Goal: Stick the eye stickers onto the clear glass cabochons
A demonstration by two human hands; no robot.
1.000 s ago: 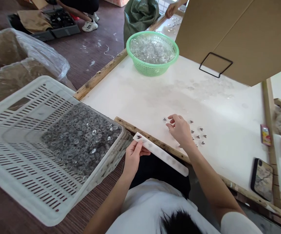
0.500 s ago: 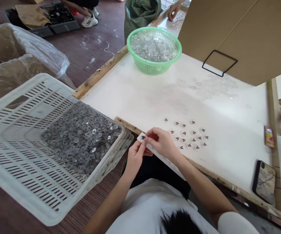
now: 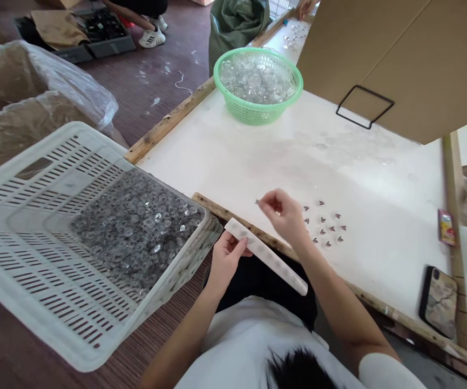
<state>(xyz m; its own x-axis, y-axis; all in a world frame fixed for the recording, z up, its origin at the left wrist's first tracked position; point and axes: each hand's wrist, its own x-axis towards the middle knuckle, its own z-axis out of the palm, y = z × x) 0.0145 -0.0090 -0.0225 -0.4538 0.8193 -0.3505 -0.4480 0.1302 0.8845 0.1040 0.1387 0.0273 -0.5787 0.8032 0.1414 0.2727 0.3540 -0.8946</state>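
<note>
My left hand (image 3: 228,256) pinches a long white strip (image 3: 271,256) near its upper end, just off the table's front edge. Faint grey spots run along the strip. Over the white table (image 3: 201,156), my right hand (image 3: 284,213) is closed in a pinch on a tiny dark piece (image 3: 257,201), too small to make out fully. Right of that hand lie several clear discs (image 3: 323,220) with small dark insect-like marks, set out in loose rows. Part of these rows is hidden behind my right hand.
Left stands a white plastic crate (image 3: 42,270) heaped with clear, dark-marked discs (image 3: 136,227). A green basket (image 3: 253,113) of clear pieces sits farther back. A cardboard box (image 3: 399,59) overhangs the right. A phone (image 3: 439,302) lies near the edge. Another person's hand (image 3: 305,7) is at the far end.
My right hand has moved from the strip's end up and right over the table, pinching a tiny piece. The strip's end is now bare, and more of its length shows.
</note>
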